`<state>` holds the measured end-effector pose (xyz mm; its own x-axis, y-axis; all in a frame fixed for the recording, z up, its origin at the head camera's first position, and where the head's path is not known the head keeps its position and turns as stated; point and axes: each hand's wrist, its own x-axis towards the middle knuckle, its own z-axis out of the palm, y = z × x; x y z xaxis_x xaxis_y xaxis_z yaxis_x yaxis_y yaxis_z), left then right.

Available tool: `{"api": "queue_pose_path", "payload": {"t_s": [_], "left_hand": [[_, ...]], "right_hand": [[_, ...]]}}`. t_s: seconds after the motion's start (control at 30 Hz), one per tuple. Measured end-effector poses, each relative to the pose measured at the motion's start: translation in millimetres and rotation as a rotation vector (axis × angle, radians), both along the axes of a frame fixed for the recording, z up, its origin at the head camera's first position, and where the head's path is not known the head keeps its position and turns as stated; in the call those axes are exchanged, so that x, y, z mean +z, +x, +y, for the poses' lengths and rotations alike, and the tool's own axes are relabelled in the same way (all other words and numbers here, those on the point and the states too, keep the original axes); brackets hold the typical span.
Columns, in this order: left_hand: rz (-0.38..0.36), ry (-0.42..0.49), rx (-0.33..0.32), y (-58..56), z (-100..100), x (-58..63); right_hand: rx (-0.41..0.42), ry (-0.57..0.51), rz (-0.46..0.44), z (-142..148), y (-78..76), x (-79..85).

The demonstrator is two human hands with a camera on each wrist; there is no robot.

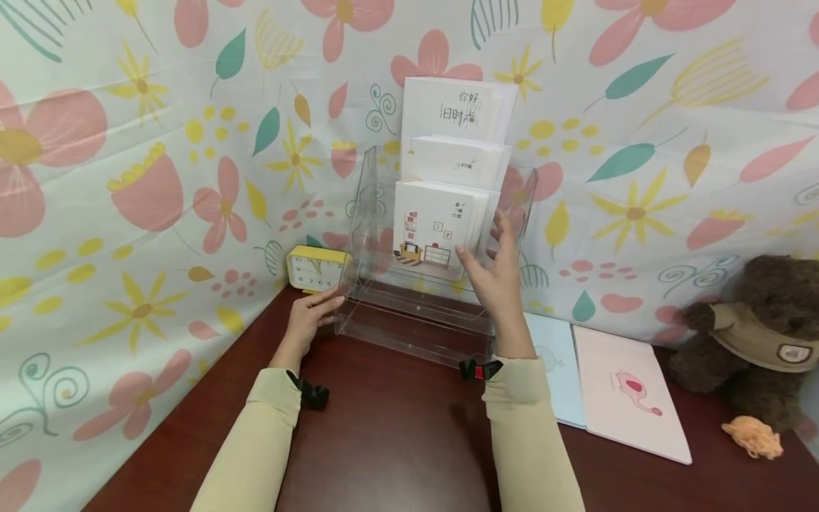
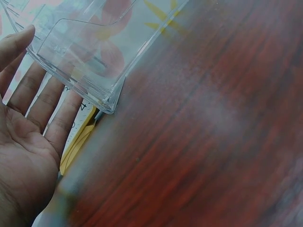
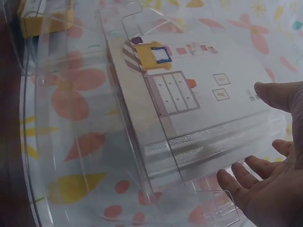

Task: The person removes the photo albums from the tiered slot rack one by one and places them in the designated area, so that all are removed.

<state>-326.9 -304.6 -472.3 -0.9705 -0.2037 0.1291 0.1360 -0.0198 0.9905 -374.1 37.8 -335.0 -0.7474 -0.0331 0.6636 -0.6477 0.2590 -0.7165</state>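
Straight-fingered left hand (image 1: pixel 306 318) is touching left edge of clear, tiered plastic rack (image 1: pixel 412 333).
Wide-spread right hand (image 1: pixel 499 276) should be gently squaring front white paper book (image 1: pixel 429 222).

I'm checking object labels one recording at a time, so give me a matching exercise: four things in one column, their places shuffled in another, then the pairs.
Things:
1. teddy bear
2. room-picture booklet
3. left hand
4. elephant booklet

Places:
A. flat on the table, next to a blue booklet
B. at the left side of the clear rack
C. at the right edge of the head view
D. in the rack, in front of other white booklets

Pairs: 1-C, 2-D, 3-B, 4-A
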Motion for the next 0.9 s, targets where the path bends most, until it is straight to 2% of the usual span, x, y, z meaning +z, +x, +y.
{"api": "queue_pose_path", "payload": {"t_s": [0.13,0.3,0.47,0.63,0.73,0.9], "left_hand": [[-0.007,0.016,-0.011,-0.4,0,0.7],[-0.017,0.032,-0.026,-2.6,-1,1.3],[-0.024,0.038,-0.031,1.0,-1,8.3],[-0.008,0.02,-0.035,13.2,4,23.5],[0.003,0.013,-0.038,16.5,6,27.0],[0.001,0.051,-0.035,5.8,2,14.4]], "right_hand": [[-0.007,0.007,0.008,-1,0.5,0.1],[0.01,-0.057,0.041,-3,1.3,1.7],[0.063,-0.097,0.142,-6,6.9,7.6],[0.04,0.042,0.305,-6,12.0,14.0],[0.041,0.114,0.373,-4,13.7,14.9],[0.107,0.158,0.411,-3,17.2,14.9]]}}
